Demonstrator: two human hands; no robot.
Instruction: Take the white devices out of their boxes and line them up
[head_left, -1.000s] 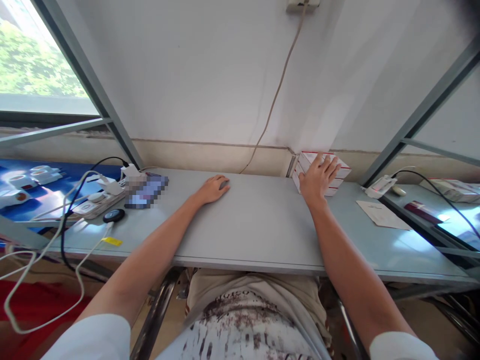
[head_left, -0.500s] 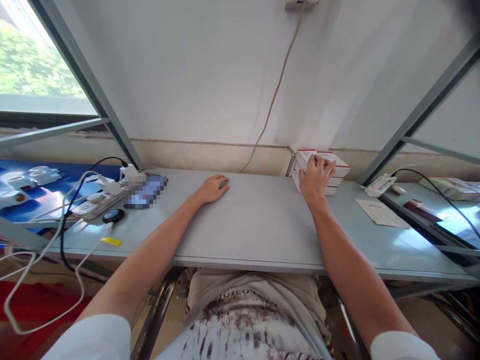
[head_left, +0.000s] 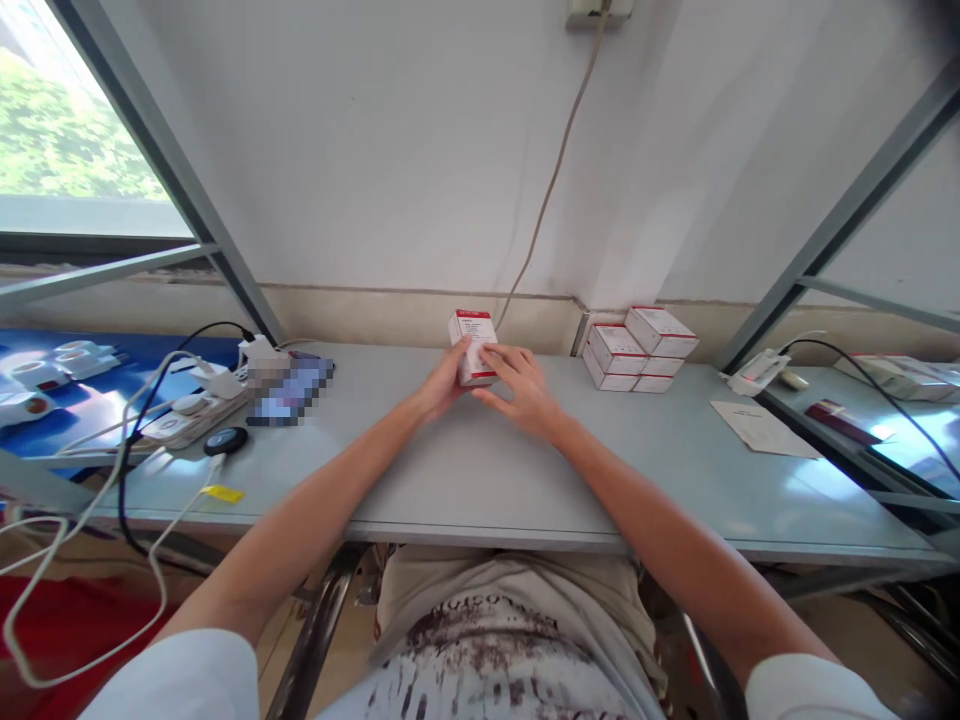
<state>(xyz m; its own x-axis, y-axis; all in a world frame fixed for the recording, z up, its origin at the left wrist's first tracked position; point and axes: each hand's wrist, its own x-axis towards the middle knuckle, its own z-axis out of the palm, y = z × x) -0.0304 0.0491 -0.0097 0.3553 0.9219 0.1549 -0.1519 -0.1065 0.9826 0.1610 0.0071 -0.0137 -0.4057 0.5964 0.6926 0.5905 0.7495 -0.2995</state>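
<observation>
A small white carton with a red top band (head_left: 474, 328) stands tilted above the middle of the grey table, printed face toward me. My left hand (head_left: 444, 380) grips its left side, with the thumb on the front. From the right, my right hand (head_left: 521, 388) holds the carton's lower right part, fingertips on the face and thumb low by the bottom edge. Parts of the carton's lower end are covered by my fingers. Similar white cartons (head_left: 619, 345) sit stacked against the wall, to the right of both hands.
On the left lie a power strip (head_left: 172, 425) with chargers, a blurred-out phone (head_left: 292, 392), a round black device (head_left: 226, 440) and looped white cables. A paper sheet (head_left: 763, 428) and a white adapter (head_left: 757, 372) lie at right. Grey frame posts rise on both sides.
My right hand has come from the carton stack to the table's middle with one carton. The stack's top row has a gap at the front left. My left hand has moved right onto the carton.
</observation>
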